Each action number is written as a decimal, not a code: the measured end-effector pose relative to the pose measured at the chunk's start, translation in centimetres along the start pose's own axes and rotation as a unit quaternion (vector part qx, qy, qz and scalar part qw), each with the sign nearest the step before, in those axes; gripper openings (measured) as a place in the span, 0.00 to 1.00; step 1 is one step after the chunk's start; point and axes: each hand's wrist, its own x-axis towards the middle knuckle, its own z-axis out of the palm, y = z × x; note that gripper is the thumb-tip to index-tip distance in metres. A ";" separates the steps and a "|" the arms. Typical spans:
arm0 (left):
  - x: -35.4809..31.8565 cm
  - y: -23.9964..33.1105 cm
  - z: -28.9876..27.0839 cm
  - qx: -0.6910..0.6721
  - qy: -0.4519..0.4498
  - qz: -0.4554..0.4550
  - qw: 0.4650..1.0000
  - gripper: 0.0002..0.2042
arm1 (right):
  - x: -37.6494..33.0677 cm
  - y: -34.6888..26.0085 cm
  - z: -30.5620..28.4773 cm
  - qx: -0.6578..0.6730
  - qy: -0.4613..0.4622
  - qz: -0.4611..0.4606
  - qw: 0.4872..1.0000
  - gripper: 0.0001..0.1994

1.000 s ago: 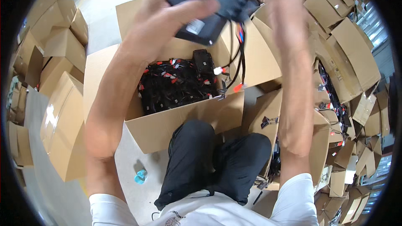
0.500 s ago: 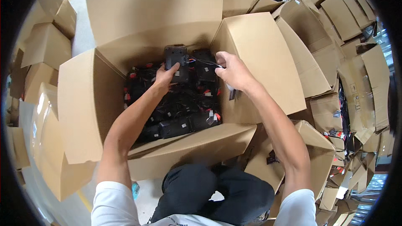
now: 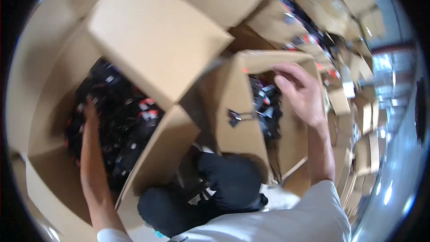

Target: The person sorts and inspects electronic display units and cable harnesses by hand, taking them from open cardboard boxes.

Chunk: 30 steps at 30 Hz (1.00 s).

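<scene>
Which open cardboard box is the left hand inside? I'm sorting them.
The large box on the person's left: the left hand lies among its black parts; the right hand hovers over the smaller box.

Left hand stretched far forward on a straight bare forearm, fingers blurred, grip not readable. Right hand raised on a bent arm, palm down, fingers loosely curled and parted, holding nothing visible. Arms spread well apart, both in short white sleeves; dark-trousered knees low between them.
</scene>
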 end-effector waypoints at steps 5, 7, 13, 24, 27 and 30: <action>-5.0 4.2 1.3 0.224 -0.002 0.035 0.974 0.39 | -10.7 16.5 -5.6 -0.019 -0.062 0.219 0.974 0.22; -9.3 6.8 -1.8 0.176 -0.064 0.076 0.979 0.34 | -14.0 20.2 -3.4 -0.080 -0.170 0.261 0.947 0.38; -24.6 15.0 -1.9 0.181 -0.047 0.249 0.950 0.21 | -15.2 26.6 7.1 -0.088 -0.175 0.194 0.961 0.35; -53.8 13.8 12.7 0.264 -0.274 0.532 0.756 0.12 | -16.9 15.1 -8.6 -0.043 0.023 -0.052 0.997 0.21; -59.8 11.1 17.2 0.277 -0.384 0.440 0.763 0.13 | -18.3 11.3 -11.3 0.003 0.143 -0.039 0.989 0.20; -62.4 9.7 20.7 0.280 -0.463 0.361 0.760 0.16 | -19.3 6.9 -12.5 -0.054 0.235 -0.199 0.950 0.21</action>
